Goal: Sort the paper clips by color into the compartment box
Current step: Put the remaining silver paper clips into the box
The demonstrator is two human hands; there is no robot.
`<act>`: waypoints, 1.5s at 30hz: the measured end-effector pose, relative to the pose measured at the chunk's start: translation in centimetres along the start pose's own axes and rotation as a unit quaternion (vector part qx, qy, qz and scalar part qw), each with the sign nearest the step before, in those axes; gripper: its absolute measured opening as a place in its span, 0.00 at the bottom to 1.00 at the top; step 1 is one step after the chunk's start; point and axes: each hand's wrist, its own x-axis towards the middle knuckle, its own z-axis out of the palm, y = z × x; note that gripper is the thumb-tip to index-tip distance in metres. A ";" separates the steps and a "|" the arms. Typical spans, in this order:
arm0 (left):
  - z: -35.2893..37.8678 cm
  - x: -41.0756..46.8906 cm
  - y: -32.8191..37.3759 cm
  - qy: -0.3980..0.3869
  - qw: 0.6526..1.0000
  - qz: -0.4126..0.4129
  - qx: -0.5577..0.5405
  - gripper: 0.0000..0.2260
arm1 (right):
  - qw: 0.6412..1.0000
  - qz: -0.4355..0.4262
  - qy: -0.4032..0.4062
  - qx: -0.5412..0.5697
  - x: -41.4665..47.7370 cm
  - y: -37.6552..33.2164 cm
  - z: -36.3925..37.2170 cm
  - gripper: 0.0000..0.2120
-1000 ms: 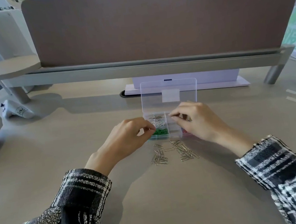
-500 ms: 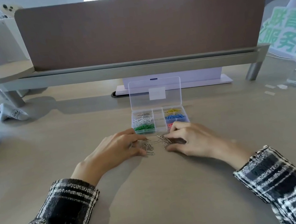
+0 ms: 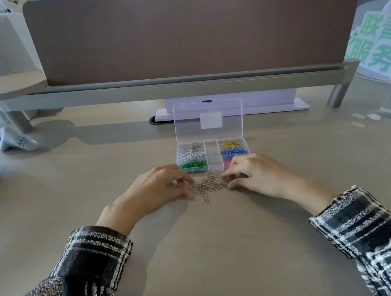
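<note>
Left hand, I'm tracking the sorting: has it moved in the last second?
Yes. The left hand drew back from the box edge toward the person, onto the desk beside the silver clips.

A pile of silver paper clips [image 3: 208,186] lies on the table [image 3: 204,258] just at the near side of the open compartment box [image 3: 213,156], which holds white, green, yellow, blue and red clips. The left hand [image 3: 155,190] and right hand [image 3: 257,174] flank the pile, curled fingertips at its edges.

Head cam looks fwd/down, close over desk [image 3: 204,258].
</note>
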 end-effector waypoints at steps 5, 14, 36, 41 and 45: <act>1.1 0.1 1.3 0.039 0.999 0.021 0.019 0.06 | 0.999 -0.046 0.027 -0.002 1.3 -1.2 0.8 0.08; 0.7 0.1 1.6 0.028 0.997 0.013 0.066 0.04 | 0.999 -0.035 0.020 -0.001 -0.5 0.3 0.1 0.10; 0.6 -0.1 3.3 -0.013 0.996 -0.001 0.092 0.24 | 0.997 -0.039 -0.057 -0.038 2.1 -2.4 -0.3 0.12; 1.2 0.0 2.8 0.018 0.997 0.016 0.075 0.15 | 0.998 -0.028 -0.052 0.010 1.8 -2.1 -0.2 0.11; 1.0 0.1 2.0 0.027 0.997 0.018 0.067 0.15 | 0.997 -0.001 -0.066 0.032 1.0 -2.5 -0.2 0.22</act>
